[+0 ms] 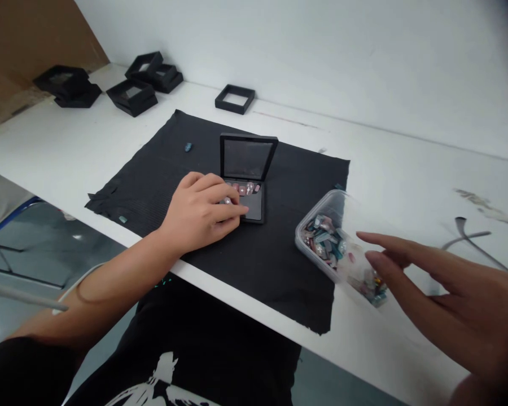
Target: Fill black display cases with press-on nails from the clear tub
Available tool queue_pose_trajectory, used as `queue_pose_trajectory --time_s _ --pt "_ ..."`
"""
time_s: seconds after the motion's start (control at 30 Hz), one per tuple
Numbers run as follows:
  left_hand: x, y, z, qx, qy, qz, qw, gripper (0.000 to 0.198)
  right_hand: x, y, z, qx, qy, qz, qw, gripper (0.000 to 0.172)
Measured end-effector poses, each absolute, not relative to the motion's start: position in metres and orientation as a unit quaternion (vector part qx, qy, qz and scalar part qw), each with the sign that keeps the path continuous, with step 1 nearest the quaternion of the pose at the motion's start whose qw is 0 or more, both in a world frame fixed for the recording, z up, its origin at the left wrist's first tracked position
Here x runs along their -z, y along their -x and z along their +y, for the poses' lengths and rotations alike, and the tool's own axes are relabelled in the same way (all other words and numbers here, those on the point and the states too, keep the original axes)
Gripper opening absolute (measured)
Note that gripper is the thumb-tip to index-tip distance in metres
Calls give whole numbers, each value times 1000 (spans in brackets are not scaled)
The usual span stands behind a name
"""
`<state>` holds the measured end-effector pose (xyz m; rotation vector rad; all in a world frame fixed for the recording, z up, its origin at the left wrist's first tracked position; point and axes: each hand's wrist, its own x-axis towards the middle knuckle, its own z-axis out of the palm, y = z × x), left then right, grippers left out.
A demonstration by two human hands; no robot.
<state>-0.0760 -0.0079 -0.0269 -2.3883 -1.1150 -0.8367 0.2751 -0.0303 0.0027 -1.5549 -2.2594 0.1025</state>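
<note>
The open case (256, 207) is sitting near the middle of the black cloth (254, 254), its lid (249, 159) standing up at the back. Inside, a row of pinkish false nails (242, 190) is lining the part nearest the hinge, while the front right of the base is showing bare. Your left hand (201, 208) is lying over the case's left side, its fingers bent and touching down on the base; whether they are grasping a nail you cannot be sure, since the hand is hiding that part. If those fingers are dragging sideways, they could be knocking the row crooked; knuckles bumping the lid could be tipping it down onto the nails.

To the right, a clear plastic tub (308, 250) is straddling the cloth's edge, holding a heap of mixed nails (328, 239). Your right hand (486, 310) is hovering just beside it, thumb and forefinger parted, released, with nothing visible between them. A low sweep of that wrist could be catching the tub and spilling the heap.

Farther out, a loose blue nail (188, 147) is lying on the cloth, easily lost if the fabric is getting tugged. Behind, black frames (131, 97) are stacking up unevenly on the white tabletop (406, 163).
</note>
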Motion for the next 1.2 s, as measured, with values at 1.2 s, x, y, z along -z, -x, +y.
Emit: queue_pose_trajectory --time_s 1.2 --pt "31 72 -8 368 789 -491 -20 23 -3 -289 -24 -48 582 -796 161 38"
